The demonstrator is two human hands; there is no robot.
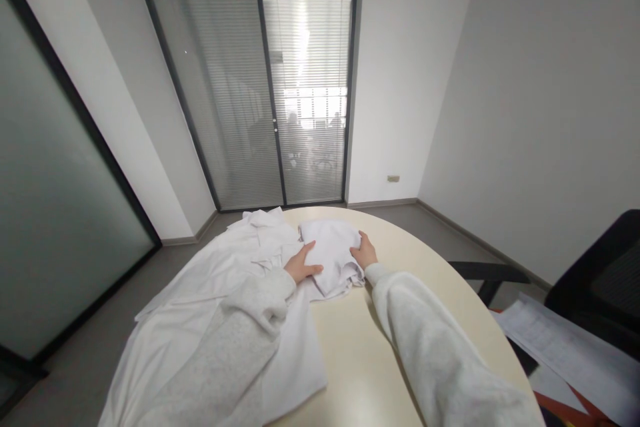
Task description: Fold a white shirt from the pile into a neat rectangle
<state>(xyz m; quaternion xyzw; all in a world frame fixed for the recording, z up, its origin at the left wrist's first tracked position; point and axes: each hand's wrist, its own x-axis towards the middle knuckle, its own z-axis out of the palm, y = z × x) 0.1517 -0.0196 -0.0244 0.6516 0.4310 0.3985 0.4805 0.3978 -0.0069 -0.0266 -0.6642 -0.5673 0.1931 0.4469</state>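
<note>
A folded white cloth (333, 253) lies near the far side of the round table, its lower right edge bunched up. My left hand (303, 265) rests on the left side of this cloth, thumb and fingers spread apart. At its right edge is my right hand (365, 251), the thumb and index finger apart and touching the fabric; its other fingers are partly hidden. A large loose white cloth (200, 293) covers the left of the table, wrinkled and hanging over the edge. My left forearm crosses over it. Whether the two cloths are one piece I cannot tell.
The pale round table (350, 353) has a curved edge. To the right stands a black office chair (600, 280), with printed papers (570, 347) beside it. Beyond the table is a dark-framed glass door (275, 100) with blinds. A frosted glass panel (55, 180) is at the left.
</note>
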